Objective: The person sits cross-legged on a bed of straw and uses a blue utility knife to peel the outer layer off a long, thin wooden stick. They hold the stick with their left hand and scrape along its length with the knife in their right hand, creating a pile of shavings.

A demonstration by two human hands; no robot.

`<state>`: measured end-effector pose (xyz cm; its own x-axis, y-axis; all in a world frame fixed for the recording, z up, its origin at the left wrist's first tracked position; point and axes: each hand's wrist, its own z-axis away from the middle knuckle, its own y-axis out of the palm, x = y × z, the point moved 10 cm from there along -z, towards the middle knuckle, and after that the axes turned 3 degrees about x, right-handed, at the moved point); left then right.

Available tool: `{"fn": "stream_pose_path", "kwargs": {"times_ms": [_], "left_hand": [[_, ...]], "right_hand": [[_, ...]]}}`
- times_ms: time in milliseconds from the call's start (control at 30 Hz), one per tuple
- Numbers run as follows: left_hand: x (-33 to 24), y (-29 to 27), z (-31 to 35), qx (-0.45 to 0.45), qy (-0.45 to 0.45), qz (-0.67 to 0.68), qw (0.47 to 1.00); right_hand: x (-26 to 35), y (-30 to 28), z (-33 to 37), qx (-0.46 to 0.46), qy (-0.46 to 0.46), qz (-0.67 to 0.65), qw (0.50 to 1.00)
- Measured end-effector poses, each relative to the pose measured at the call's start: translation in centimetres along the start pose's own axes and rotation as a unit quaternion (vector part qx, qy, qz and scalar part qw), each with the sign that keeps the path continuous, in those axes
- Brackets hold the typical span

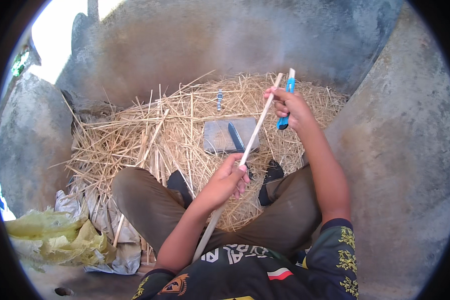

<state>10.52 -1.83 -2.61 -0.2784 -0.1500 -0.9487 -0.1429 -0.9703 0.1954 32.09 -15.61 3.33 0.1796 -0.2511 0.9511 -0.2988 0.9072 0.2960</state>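
A long, pale, thin wooden stick (256, 131) slants up from my lap toward the upper right. My left hand (227, 181) is closed around its lower middle. In my right hand (294, 106) is a blue utility knife (291, 86), held upright with its blade end upward. The thumb and fingertips of that hand also meet the stick near its upper end. Beyond my left hand, a knife with a dark blade (236, 136) lies across a flat grey block (217, 135); the stick and hand partly hide its near end.
Straw-like shavings and thin strips (130, 135) cover the floor around the block. A small blue-and-white striped object (219, 100) lies on them. Grey walls rise ahead and at right (400, 165). Crumpled yellowish sheeting (60, 237) lies at left. My bent legs (150, 200) flank the shavings.
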Motion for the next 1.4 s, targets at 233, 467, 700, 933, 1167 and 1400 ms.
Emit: {"fn": "stream_pose_path", "kwargs": {"times_ms": [233, 467, 700, 933, 1167, 1400], "left_hand": [[1.6, 0.0, 0.0, 0.048, -0.055, 0.044, 0.996], [0.4, -2.1, 0.1, -0.042, -0.016, 0.103, 0.994], [0.1, -4.2, 0.1, -0.108, 0.024, 0.065, 0.992], [0.4, -5.0, 0.0, -0.091, 0.008, 0.134, 0.987], [0.1, -4.7, 0.2, -0.098, -0.005, 0.147, 0.984], [1.1, -1.1, 0.5, -0.049, -0.008, 0.105, 0.993]], "right_hand": [[5.0, -3.7, -0.4, -0.15, -0.142, 0.336, 0.919], [2.7, 2.5, 2.2, -0.069, -0.114, 0.593, 0.794], [-1.5, 7.9, 2.9, 0.003, -0.103, 0.63, 0.77], [-2.7, 10.8, 4.5, -0.008, -0.246, 0.699, 0.671], [-2.0, 9.6, 2.6, -0.044, -0.265, 0.739, 0.618], [4.4, 0.2, -1.3, -0.188, -0.056, 0.737, 0.647]]}}
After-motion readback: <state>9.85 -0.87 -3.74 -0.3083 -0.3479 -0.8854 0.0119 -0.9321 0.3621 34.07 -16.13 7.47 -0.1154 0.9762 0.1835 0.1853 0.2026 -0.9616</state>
